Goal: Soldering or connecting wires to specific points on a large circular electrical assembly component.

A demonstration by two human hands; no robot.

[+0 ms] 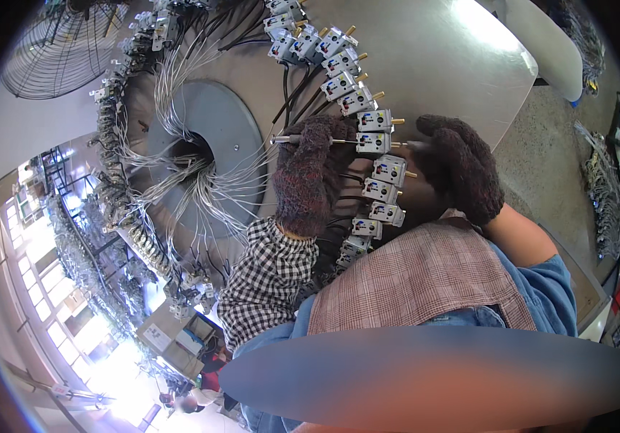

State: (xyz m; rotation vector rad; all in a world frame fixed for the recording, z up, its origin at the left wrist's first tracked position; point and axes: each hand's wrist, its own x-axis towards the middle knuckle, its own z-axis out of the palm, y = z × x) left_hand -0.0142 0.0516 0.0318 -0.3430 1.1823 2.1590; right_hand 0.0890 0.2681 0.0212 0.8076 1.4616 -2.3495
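Note:
Dark knitted gloves cover both of my hands. My left hand [304, 177] is closed around a slim screwdriver [284, 139]. The tool's thin shank points right, toward the left side of a small silver metal control unit [373, 143] with a brass-coloured shaft. On that unit's other side, my right hand [468, 162] is bent with its fingertips close to the shaft. A greyish tapered piece shows at those fingertips, but its kind is unclear. More such control units [389, 170] line up above and below in a curved row, dark cables running from them to the left.
A grey round disc [234, 137] with a centre hole gathers many silvery wires [187, 191]. More units ring the far left edge of the metal table [432, 50]. Beyond stand a wire-guarded fan [64, 50] and, at right, hanging bundles of wires [608, 195].

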